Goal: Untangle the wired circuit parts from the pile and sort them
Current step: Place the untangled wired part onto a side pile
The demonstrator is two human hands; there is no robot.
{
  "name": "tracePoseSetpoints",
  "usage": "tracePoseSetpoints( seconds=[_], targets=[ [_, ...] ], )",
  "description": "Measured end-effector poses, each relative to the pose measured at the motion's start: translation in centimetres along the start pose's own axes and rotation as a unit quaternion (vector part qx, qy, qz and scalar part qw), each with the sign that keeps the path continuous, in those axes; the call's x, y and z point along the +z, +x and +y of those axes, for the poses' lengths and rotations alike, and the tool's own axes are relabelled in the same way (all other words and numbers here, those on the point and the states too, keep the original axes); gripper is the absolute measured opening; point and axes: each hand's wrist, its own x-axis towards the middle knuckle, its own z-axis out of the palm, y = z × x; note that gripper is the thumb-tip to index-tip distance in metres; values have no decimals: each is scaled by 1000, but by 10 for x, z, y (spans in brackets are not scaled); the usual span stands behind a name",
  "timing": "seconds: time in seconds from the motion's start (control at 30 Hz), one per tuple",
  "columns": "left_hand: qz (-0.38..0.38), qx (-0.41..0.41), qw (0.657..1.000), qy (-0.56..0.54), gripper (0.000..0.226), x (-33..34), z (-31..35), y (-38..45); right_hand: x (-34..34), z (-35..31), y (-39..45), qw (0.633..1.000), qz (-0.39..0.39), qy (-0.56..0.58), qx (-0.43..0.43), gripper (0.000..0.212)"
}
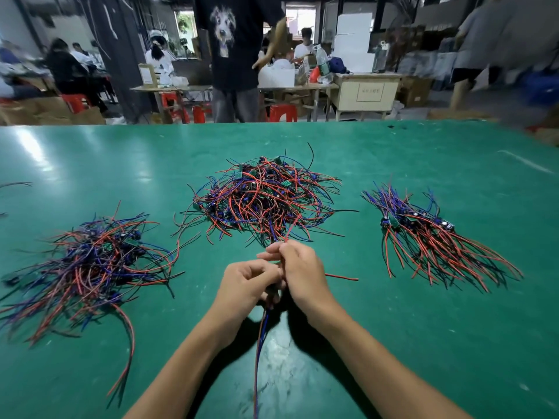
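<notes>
A tangled pile [263, 199] of red, blue and black wires with small green circuit boards lies at the table's middle. A second messy heap [90, 261] sits at the left. On the right, a tidier bundle [429, 234] lies with its wires combed toward me. My left hand [245, 285] and my right hand [299, 270] meet just in front of the middle pile. Both grip one wired part [260, 337]: its red and blue wires run up from my right fingers into the pile and hang down below my left hand.
The green table top [393, 343] stretches wide around the heaps. A loose red wire [341, 277] lies right of my right hand. A person in a black shirt [236, 55] stands beyond the far edge, with seated workers, red stools and benches behind.
</notes>
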Motion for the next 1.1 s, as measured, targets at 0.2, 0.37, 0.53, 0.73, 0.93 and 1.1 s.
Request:
tracePoseSetpoints(
  seconds=[0.2, 0.37, 0.53, 0.73, 0.93, 1.1],
  targets=[
    [-141, -5, 989, 54, 14, -3, 2, -5, -33, -12, 20, 964, 8, 241, 115, 20],
    [-171, -12, 984, 48, 12, -5, 4, -6, -58, -9, 25, 866, -148, 426, 214, 32],
    [-34, -67, 988, -135, 22, -7, 10, 0, -47, -3, 22, 983, -103, 132, 70, 32],
    [42, -83, 936, -339, 14, -16, 13, 2, -30, 11, 10, 951, -145, -165, -218, 37],
    [75, -79, 920, -378, 16, -19, 10, 4, -20, 9, 1, 976, -123, -73, -162, 37],
    [63, -61, 948, -306, 21, -15, 8, 3, -14, -1, -2, 986, -67, 88, -127, 9]
  ],
)
